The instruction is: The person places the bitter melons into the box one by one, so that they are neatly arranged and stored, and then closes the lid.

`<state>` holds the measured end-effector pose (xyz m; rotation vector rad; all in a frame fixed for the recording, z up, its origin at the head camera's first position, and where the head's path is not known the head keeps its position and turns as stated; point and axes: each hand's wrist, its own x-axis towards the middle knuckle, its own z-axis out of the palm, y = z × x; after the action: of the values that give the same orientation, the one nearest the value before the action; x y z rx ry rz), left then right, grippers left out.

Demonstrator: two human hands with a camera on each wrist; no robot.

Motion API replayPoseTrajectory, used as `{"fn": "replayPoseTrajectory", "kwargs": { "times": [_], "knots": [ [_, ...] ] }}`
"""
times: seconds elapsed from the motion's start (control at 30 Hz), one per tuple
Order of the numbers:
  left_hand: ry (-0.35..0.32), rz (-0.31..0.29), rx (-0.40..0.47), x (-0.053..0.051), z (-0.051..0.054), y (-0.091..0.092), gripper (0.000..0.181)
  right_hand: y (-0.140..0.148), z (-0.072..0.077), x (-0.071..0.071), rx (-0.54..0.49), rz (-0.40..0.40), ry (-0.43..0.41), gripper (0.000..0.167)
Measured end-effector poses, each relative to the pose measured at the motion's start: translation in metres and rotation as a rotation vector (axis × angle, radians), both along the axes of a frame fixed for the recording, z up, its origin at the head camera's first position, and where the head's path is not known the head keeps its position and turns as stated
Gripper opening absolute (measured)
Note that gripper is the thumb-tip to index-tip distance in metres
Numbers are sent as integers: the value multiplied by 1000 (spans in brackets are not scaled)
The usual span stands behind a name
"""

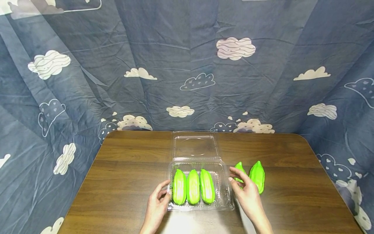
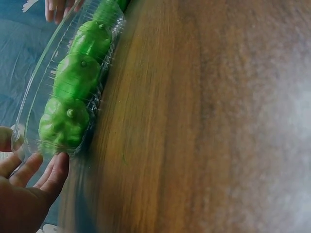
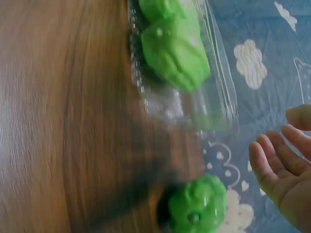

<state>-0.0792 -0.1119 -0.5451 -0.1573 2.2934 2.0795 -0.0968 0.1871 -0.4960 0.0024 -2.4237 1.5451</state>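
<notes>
Three bright green, ridged vegetable-like pieces [image 1: 193,187] lie side by side in a clear plastic container [image 1: 223,195], filling its left and middle. My left hand [image 1: 157,203] pinches the container's left rim between thumb and fingers; in the left wrist view the fingertips [image 2: 60,160] touch its end wall. My right hand [image 1: 248,195] is just right of the container, fingers slightly bent and holding nothing, partly covering one of two more green pieces [image 1: 257,178]. In the right wrist view, the right hand [image 3: 286,170] stands apart from the container [image 3: 165,104] and a green piece [image 3: 198,206].
The container's transparent lid [image 1: 195,146] lies folded back behind it on the brown wooden table [image 1: 131,162]. A dark blue cloth with cloud prints [image 1: 163,48] hangs behind and at both sides of the table.
</notes>
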Motion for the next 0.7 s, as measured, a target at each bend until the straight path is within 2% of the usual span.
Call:
{"fn": "replayPoseTrajectory", "kwargs": {
  "times": [0.23,0.53,0.63,0.7],
  "knots": [
    [1,-6,-19,-1,-2,-1,39,25,0,1,115,-119,-39,30],
    [14,-7,-5,-3,-3,-1,39,58,-11,-3,264,-273,-62,31],
    [15,-6,3,-3,-1,-1,39,68,-15,-5,287,-310,-58,31],
    [11,-6,-2,-2,4,0,39,74,-18,-8,300,-328,-62,31]
  ]
}}
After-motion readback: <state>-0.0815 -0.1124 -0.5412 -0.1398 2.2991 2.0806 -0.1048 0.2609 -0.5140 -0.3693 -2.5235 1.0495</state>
